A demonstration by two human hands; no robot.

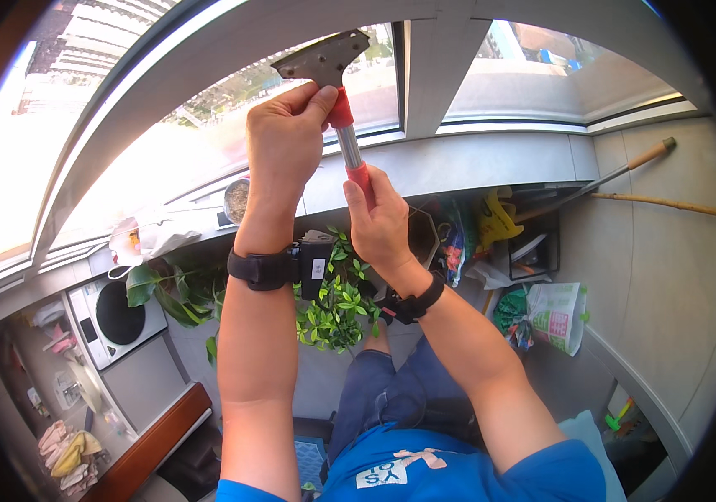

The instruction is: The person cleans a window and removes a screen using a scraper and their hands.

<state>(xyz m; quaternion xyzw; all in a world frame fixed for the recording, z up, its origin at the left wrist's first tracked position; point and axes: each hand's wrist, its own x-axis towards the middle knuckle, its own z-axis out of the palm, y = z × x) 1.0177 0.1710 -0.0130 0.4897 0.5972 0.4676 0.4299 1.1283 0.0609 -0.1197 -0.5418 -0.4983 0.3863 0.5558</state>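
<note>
A scraper with a wide metal head (326,58), red grips and a short metal tube is held up in front of the window. My left hand (289,135) pinches the upper red collar just below the head, thumb and fingers closed on it. Lower down, my right hand (380,223) is wrapped around the red handle. The head overlaps the window glass and frame in view; whether it touches them, I cannot tell. Each wrist wears a black strap with a device.
Leafy potted plants (339,307) stand below my arms. A cup of brown material (236,201) and a white bag (144,241) rest along the windowsill (458,164). At right lean a wooden-handled tool (649,154) and a bamboo stick (665,202), near plastic bags (555,317). A washing machine (120,314) stands left.
</note>
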